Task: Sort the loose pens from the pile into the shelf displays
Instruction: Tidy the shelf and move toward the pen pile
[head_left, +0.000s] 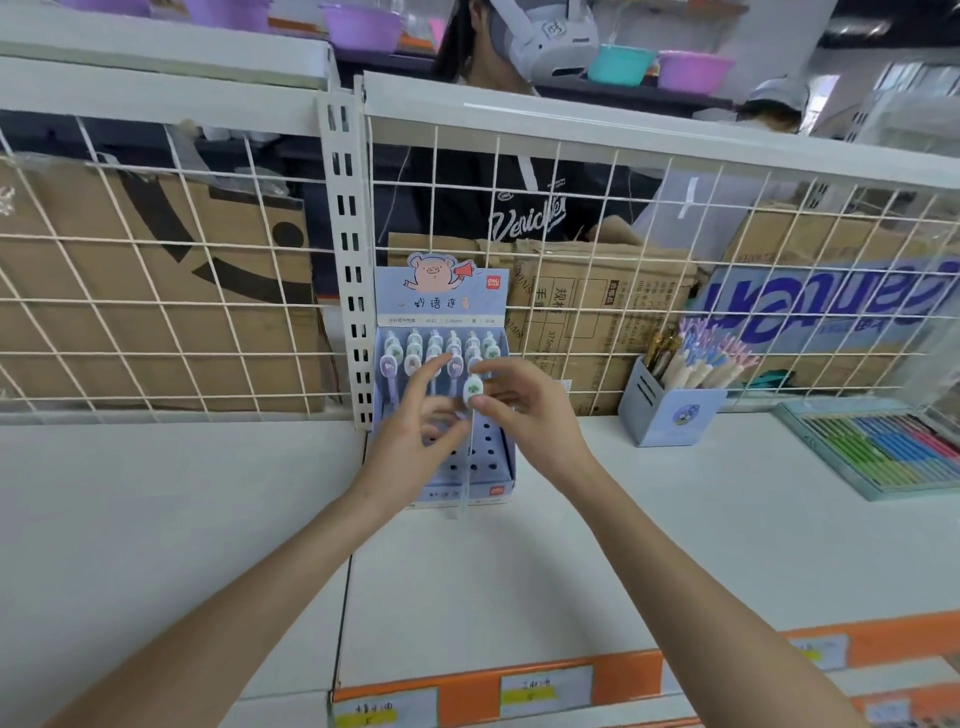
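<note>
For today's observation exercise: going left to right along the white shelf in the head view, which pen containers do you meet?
Pig-topped display box → small blue pen holder → flat tray of coloured pens.
</note>
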